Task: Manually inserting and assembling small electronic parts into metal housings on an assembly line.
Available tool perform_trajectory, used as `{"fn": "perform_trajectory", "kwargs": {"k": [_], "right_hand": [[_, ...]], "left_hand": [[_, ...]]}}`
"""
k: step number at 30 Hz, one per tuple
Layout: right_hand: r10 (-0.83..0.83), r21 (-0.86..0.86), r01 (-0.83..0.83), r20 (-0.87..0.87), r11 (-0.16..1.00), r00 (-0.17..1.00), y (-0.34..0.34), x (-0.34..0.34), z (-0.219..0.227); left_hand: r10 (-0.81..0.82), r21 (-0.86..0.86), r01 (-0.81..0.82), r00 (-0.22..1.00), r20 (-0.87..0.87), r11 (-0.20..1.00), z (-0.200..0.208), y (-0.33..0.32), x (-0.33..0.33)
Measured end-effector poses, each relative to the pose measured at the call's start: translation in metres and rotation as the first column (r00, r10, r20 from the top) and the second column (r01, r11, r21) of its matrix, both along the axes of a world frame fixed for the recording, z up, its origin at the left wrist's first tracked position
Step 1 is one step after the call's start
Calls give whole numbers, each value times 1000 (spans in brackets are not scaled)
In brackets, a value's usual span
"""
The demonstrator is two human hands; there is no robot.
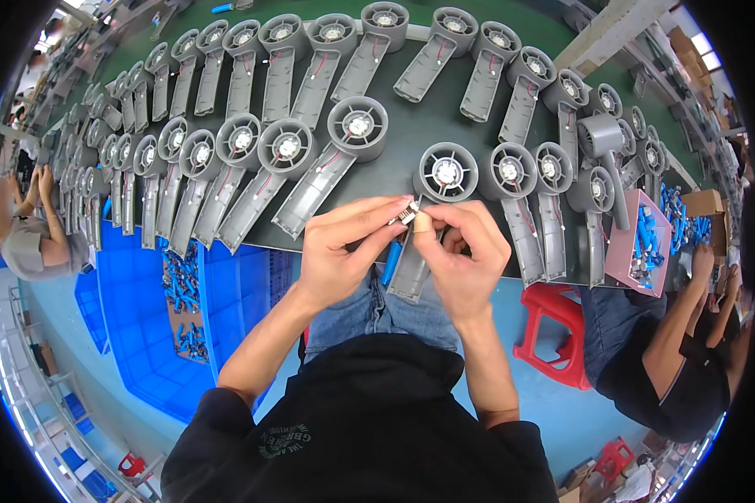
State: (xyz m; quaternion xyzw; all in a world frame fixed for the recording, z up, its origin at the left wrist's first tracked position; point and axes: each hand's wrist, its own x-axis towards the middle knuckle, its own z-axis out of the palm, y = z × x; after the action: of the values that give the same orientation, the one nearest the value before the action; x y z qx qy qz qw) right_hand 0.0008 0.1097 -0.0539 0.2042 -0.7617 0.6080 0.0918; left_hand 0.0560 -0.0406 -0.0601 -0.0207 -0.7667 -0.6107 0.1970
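Observation:
My left hand [344, 247] is closed, its thumb and fingertips pinching a small circuit board [407, 212] with metal parts. My right hand [468, 256] meets it at the board's right side, fingers curled, a beige cover over one fingertip. What its fingertips grip, perhaps a thin wire, is too small to make out. Below the left fingers hangs a blue cylindrical battery cell [392, 262]; whether it is joined to the board is hidden. Under both hands lies a grey handheld-fan housing [447, 172], its round fan end beyond my fingers and its open handle towards me.
Rows of similar grey fan housings [358, 126] cover the dark green table [407, 121]. A pink bin [637, 251] of blue cells stands at the right. Blue crates [151, 335] are at lower left, a red stool [554, 335] at lower right. Co-workers sit on both sides.

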Motion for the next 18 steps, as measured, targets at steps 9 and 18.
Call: {"fn": "perform_trajectory", "kwargs": {"k": [9, 18], "right_hand": [[98, 112, -71, -255, 991, 962, 3, -12, -6], [154, 155, -108, -322, 982, 934, 6, -16, -9]], "left_hand": [[-46, -77, 46, 999, -3, 996, 4, -3, -2], [-112, -147, 103, 992, -57, 984, -2, -11, -6]]}}
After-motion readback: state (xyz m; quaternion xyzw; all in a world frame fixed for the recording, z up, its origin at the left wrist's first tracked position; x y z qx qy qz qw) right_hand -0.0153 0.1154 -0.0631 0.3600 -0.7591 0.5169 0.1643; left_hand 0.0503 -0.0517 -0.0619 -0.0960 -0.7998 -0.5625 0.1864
